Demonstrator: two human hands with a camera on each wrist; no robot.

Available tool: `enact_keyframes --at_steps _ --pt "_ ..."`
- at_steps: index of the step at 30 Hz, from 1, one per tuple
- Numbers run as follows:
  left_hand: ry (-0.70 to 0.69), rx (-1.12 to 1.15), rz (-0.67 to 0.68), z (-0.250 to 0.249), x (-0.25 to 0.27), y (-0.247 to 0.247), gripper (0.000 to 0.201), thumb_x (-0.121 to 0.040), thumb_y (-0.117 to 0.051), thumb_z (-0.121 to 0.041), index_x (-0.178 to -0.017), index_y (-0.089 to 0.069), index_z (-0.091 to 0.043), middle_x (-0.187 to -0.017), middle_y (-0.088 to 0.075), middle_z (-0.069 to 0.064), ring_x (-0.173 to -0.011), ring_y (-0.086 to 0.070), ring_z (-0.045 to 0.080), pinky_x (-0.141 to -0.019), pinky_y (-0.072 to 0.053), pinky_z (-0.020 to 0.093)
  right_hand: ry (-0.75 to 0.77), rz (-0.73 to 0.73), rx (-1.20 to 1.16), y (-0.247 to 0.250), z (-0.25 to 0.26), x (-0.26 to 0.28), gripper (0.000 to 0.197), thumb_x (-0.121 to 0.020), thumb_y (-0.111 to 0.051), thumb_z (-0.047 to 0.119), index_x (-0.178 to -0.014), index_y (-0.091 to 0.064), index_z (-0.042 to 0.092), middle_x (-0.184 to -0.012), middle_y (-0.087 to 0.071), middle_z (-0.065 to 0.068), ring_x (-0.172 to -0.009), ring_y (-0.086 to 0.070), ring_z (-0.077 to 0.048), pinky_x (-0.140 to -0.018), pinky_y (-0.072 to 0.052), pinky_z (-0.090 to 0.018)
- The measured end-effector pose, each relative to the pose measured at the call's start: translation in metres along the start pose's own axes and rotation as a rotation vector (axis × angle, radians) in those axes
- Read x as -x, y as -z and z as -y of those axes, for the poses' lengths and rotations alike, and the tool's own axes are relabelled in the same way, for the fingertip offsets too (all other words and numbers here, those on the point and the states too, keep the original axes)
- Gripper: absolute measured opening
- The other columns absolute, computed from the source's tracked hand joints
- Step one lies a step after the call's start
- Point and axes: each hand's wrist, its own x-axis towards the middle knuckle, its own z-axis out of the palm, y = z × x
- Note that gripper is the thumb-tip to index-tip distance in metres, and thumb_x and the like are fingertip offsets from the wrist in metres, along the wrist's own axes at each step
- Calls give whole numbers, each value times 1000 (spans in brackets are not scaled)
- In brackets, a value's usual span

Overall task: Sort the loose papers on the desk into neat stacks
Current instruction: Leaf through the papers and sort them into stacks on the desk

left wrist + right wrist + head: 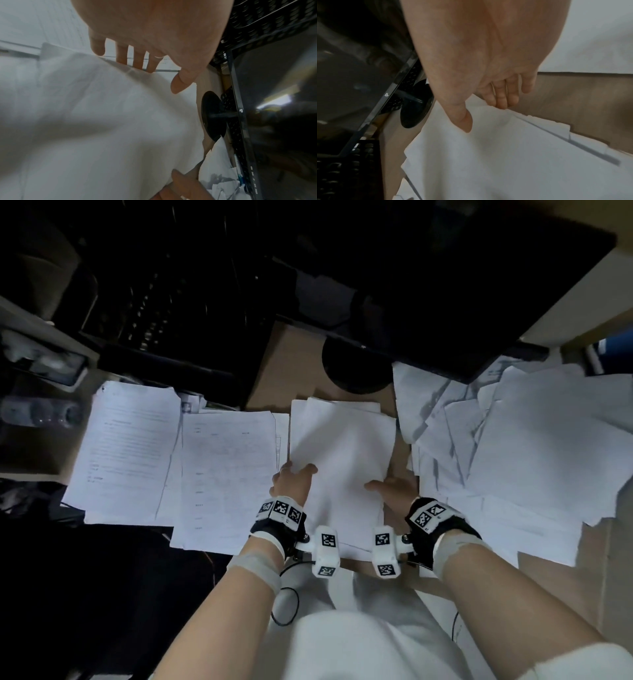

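Between the two hands, a bundle of blank sheets (342, 453) is held by its side edges at the middle of the desk (274, 361). The left hand (291, 479) has its thumb lying on top and its fingers (137, 59) reaching over the left edge; the right hand (394, 487) pinches the right edge, thumb above and fingers (501, 94) curled beneath. Just left of the left fingers lie two printed stacks (178, 457), their lines of text too faint to read. Right of the right fingers spreads a loose heap of papers (513, 446), overlapping at many angles. Beyond the fingertips stands a monitor (445, 285) on a round black base (352, 368), its bezel bearing a small logo, possibly two letters, too blurred to make out. A black keyboard (164, 302) sits beyond the printed stacks.
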Motion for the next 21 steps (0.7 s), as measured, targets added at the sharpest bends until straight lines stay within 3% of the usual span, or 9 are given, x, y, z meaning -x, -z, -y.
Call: enact_keyframes --at_steps 2,5,8,10,13,17,18,20,21 --pt "5 40 37 -4 3 6 95 -67 -56 -55 -153 -33 -22 -155 -33 12 -137 -36 36 -113 -31 47 -3 15 -1 2 -1 4 33 -93 -64 24 -110 -62 -4 -110 -64 -21 -85 -52 -23 -63 -36 -29" --pt "8 38 36 -12 11 5 89 -76 -58 -52 -154 -32 -18 -154 -35 14 -136 -39 37 -111 -33 47 20 -22 9 13 3 20 46 -96 -60 21 -129 -54 -10 -135 -55 -26 -113 -58 -35 -69 -46 -34" --pt "-30 14 -7 -29 23 -1 77 -85 -60 -47 -151 -35 -17 -152 -37 14 -135 -40 36 -111 -34 47 99 -28 46 28 6 29 47 -95 -61 26 -130 -57 -5 -137 -54 -23 -122 -55 -34 -98 -45 -37" --pt "-89 -4 -20 -44 31 -9 67 -88 -59 -44 -147 -42 -19 -149 -40 13 -134 -41 34 -110 -34 44 151 -28 48 45 8 35 42 -94 -61 27 -128 -62 3 -136 -58 -15 -115 -56 -26 -98 -43 -33" --pt "-208 -7 36 -68 41 -33 50 -91 -57 -40 -136 -56 -18 -144 -49 8 -124 -50 26 -103 -39 36 190 -35 44 81 6 41 36 -98 -57 21 -128 -61 2 -135 -59 -17 -104 -52 -17 -95 -43 -32" --pt "-303 -49 132 -98 69 -92 34 -99 -52 -24 -124 -65 -4 -135 -60 13 -125 -54 30 -101 -41 32 174 -56 62 135 -17 39 42 -102 -50 21 -138 -52 1 -143 -51 -16 -130 -48 -29 -103 -39 -34" --pt "-321 -70 153 -102 77 -110 33 -100 -51 -22 -121 -66 -1 -133 -61 16 -124 -54 31 -93 -43 28 174 -64 45 149 -27 36 42 -101 -51 21 -137 -52 -1 -142 -52 -16 -132 -47 -31 -104 -39 -35" --pt "-313 -75 175 -109 92 -148 32 -100 -51 -18 -119 -65 3 -127 -63 21 -122 -57 34 -76 -41 22 170 -89 -18 178 -53 23 46 -98 -57 23 -136 -52 -1 -133 -54 -12 -122 -51 -30 -99 -41 -34" --pt "-276 -43 184 -110 96 -167 32 -99 -53 -17 -122 -64 2 -129 -63 20 -123 -57 34 -78 -42 22 149 -108 -62 193 -66 16 51 -95 -61 27 -138 -51 1 -132 -54 -10 -117 -52 -27 -96 -42 -33"
